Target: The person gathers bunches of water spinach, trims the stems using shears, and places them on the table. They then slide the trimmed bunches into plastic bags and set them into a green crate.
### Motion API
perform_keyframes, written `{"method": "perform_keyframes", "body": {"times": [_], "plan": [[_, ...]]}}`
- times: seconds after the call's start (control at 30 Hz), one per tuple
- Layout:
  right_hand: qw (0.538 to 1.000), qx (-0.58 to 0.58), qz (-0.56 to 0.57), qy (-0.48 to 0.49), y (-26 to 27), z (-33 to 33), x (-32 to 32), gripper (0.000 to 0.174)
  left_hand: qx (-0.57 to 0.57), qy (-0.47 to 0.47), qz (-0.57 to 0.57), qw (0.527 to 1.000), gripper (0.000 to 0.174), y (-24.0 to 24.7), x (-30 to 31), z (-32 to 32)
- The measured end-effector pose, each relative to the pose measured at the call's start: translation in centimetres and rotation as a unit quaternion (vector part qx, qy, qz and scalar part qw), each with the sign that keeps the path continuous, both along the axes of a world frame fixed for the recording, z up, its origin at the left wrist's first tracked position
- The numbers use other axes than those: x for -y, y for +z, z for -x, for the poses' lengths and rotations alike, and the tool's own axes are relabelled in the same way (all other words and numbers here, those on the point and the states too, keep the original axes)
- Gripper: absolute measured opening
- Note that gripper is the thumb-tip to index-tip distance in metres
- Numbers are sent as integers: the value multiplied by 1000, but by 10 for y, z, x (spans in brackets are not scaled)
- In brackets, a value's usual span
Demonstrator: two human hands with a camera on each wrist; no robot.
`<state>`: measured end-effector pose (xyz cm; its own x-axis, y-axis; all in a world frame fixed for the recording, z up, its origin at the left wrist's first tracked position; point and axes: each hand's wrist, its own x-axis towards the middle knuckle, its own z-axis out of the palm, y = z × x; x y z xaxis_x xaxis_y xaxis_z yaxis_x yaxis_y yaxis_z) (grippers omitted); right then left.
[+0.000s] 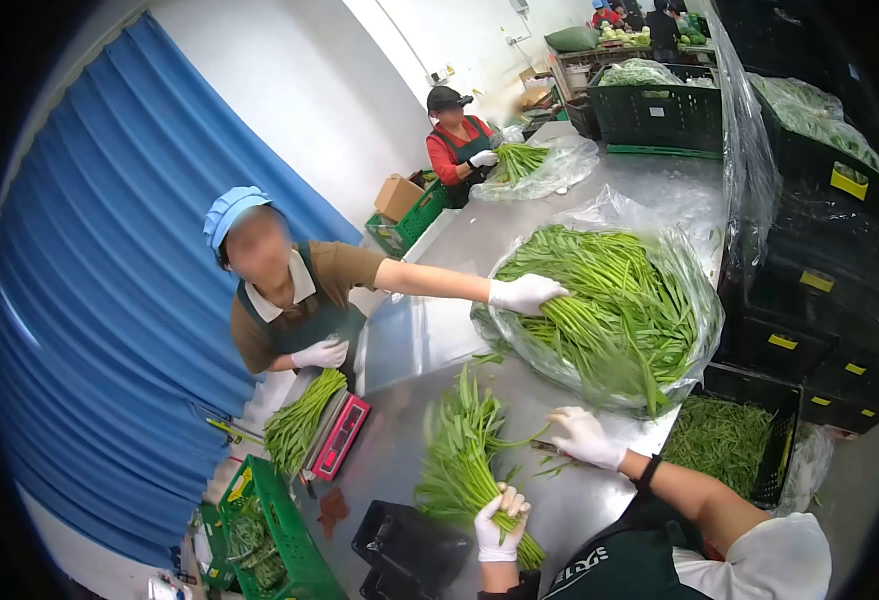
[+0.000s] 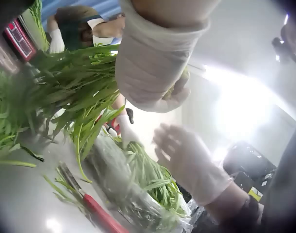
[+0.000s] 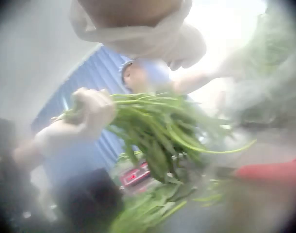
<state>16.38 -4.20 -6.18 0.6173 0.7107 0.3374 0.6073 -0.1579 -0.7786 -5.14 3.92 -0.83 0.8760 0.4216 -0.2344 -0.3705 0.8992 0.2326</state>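
My gloved left hand (image 1: pixel 502 522) grips the stem ends of a bunch of long-stemmed leafy greens (image 1: pixel 459 450), whose leaves fan out toward the far side of the table. To its right is my gloved right hand (image 1: pixel 587 438), blurred in the left wrist view, with fingers extended and nothing held. A single stem sticks out of the bunch toward this right hand. A red-handled knife (image 2: pixel 102 213) lies on the metal table beside cut scraps of stem (image 2: pixel 60 189); in the head view the right hand mostly hides it.
A big heap of the same greens (image 1: pixel 609 300) fills an open plastic bag, where another person's gloved hand (image 1: pixel 527 294) grips stems. More greens lie on a red scale (image 1: pixel 341 440). A black container (image 1: pixel 409 545) stands left of my left hand. Crates (image 1: pixel 779 420) line the right side.
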Motion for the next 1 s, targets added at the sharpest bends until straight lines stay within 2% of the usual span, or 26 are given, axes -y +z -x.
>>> {"method": "perform_keyframes", "body": {"times": [0.07, 0.1, 0.17, 0.2, 0.23, 0.3, 0.33, 0.37, 0.43, 0.47, 0.5, 0.53, 0.57, 0.6, 0.63, 0.7, 0.77, 0.8, 0.83, 0.9, 1.0], "plan": [[977, 128, 155, 76, -32, -3, -21, 48, 10, -3, 14, 1000, 16, -12, -3, 5], [977, 130, 152, 76, -39, -3, -31, 48, 18, -3, 28, 999, 16, -16, -6, 8], [938, 196, 252, 138, -48, 3, -54, 58, 16, -1, 23, 1000, 15, -17, -5, 10], [924, 290, 205, 142, -58, 5, -60, 43, 10, 0, 15, 1000, 14, -19, -4, 10], [924, 292, 200, 146, -64, 5, -69, 43, 4, 2, 8, 1000, 12, -20, -3, 12], [863, 368, 293, 183, -66, 6, -84, 20, -2, 13, -3, 1000, 11, -21, -4, 19], [886, 414, 167, 129, -61, 3, -84, 11, -4, 25, -5, 1000, 8, -20, -6, 23], [883, 418, 162, 135, -56, -2, -87, 11, -4, 36, -6, 999, 6, -20, -8, 25], [927, 341, 137, 80, -12, -9, -70, 10, -53, 80, -63, 993, 7, -11, -10, 33], [954, 268, 112, 71, -9, -15, -63, 14, -73, 102, -77, 989, 7, -6, -10, 35], [952, 273, 115, 72, -1, -18, -60, 14, -94, 121, -91, 984, 8, -2, -11, 35], [980, -128, 104, 114, 7, -20, -57, 17, -88, 126, -109, 982, 6, -5, -13, 36], [848, -507, 73, 133, 15, -22, -54, 21, -84, 123, -107, 983, 6, -5, -12, 31], [818, -533, 36, 211, 20, -22, -47, 28, -174, 130, -160, 963, 6, 2, -8, 23], [815, -535, 43, 219, 42, -9, -38, 29, -266, 134, -210, 931, 8, 6, -4, 16], [798, -536, 48, 271, 64, 13, -28, 31, -280, 125, -228, 924, 14, -4, 1, 5], [792, -524, 32, 313, 66, 31, -24, 34, -360, 122, -338, 861, 13, -22, 3, 0], [772, -550, 49, 313, 66, 38, -23, 36, -329, 123, -318, 880, 14, -19, 7, -4], [771, -554, 50, 312, 63, 41, -23, 36, -332, 121, -316, 880, 14, -8, 12, -6], [893, -332, 5, 305, 63, 45, -21, 34, -342, 57, -281, 895, 12, 12, 20, -4], [885, -335, 20, 323, 93, 38, -3, 34, -337, 49, -312, 887, 13, 6, 22, 3]]}}
